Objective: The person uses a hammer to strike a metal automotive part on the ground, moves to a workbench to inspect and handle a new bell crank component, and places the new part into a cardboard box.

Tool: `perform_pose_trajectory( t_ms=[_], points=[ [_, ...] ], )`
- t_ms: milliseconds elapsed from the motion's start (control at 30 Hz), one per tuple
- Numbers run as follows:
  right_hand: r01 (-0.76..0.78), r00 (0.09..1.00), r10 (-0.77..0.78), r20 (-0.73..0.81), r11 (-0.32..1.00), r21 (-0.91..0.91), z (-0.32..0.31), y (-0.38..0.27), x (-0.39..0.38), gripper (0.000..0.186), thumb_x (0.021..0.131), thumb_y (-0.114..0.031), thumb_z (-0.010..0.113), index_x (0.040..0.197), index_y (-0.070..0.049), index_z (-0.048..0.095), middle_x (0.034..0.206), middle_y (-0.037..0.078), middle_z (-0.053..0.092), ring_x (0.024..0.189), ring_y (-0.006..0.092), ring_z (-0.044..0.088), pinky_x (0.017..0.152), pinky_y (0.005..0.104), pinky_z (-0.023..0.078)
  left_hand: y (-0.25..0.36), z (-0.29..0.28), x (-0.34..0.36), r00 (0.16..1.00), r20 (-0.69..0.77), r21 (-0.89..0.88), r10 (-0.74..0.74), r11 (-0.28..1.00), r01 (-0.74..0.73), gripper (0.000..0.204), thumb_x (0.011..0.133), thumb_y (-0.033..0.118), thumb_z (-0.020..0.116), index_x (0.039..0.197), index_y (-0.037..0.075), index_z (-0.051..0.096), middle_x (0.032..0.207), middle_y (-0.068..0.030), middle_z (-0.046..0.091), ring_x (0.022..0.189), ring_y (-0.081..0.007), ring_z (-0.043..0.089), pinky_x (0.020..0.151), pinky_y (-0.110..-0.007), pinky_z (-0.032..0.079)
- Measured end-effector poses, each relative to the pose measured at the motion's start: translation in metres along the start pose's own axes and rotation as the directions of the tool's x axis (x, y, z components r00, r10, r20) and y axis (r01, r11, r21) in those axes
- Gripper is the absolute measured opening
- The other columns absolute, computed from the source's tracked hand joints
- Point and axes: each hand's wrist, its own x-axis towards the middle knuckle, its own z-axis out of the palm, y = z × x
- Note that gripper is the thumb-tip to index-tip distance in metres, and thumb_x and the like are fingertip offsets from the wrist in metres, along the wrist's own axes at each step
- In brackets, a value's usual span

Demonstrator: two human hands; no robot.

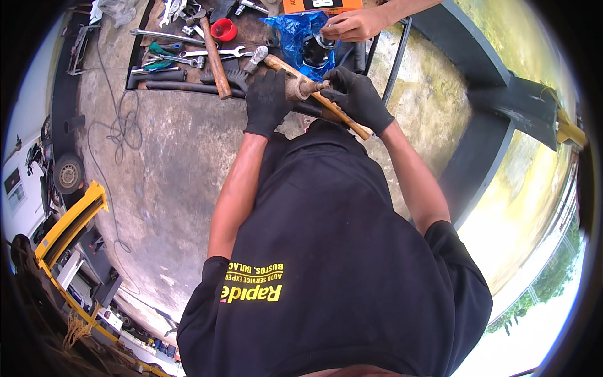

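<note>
My left hand [266,100], in a black glove, is closed on a grimy cylindrical metal part [296,88] with a stud pointing right. My right hand [353,97], also gloved, has its fingers pinched at the stud's tip [319,86]. A wooden-handled tool [352,122] lies diagonally under the part. Just beyond are a brush [235,81] and crumpled blue plastic [290,34] around a black and metal part [314,53], which another person's bare hand [355,25] touches from the upper right.
Wrenches [210,52], hammers [217,63], a red cup [224,30] and an orange box [320,4] crowd the work surface. Dark metal beams [490,100] stand at right; a cable [125,129], a wheel [68,174] and a yellow frame [69,223] are at left.
</note>
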Motion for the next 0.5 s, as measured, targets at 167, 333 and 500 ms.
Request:
perform_pose_trajectory(
  t_ms=[167,333,500],
  points=[
    [0.131,0.991,-0.133,-0.01,0.986,-0.106,0.007,0.006,0.001,0.022,0.097,-0.017,0.072,0.109,-0.001,0.064,0.089,0.018,0.068,0.077,0.0326,0.067,0.072,0.0408,0.053,-0.003,0.003,-0.002,0.999,-0.048,-0.006,0.022,1.0,-0.023,0.061,0.063,0.032,0.093,0.113,0.01,0.066,0.101,-0.0091,0.062,0.099,-0.0302,0.063,0.085,-0.046,0.053],
    [0.134,0.989,-0.144,-0.042,0.974,-0.186,0.013,0.008,0.003,0.021,0.098,-0.02,0.07,0.103,-0.001,0.063,0.088,0.02,0.067,0.08,0.038,0.068,0.071,0.0445,0.052,-0.006,0.005,-0.004,0.998,-0.06,-0.008,0.018,1.0,-0.018,0.069,0.062,0.038,0.094,0.118,0.007,0.067,0.104,-0.0122,0.064,0.098,-0.0321,0.064,0.084,-0.046,0.052],
    [0.106,0.991,-0.126,-0.032,0.922,-0.371,0.019,0.003,0.007,0.027,0.1,-0.031,0.067,0.097,-0.004,0.062,0.082,0.018,0.067,0.075,0.0378,0.068,0.065,0.0471,0.051,-0.007,0.002,0.0,1.0,-0.003,-0.026,-0.005,1.0,0.005,0.068,0.062,0.042,0.093,0.117,0.01,0.067,0.103,-0.0101,0.064,0.097,-0.0307,0.065,0.084,-0.046,0.053]
  ],
)
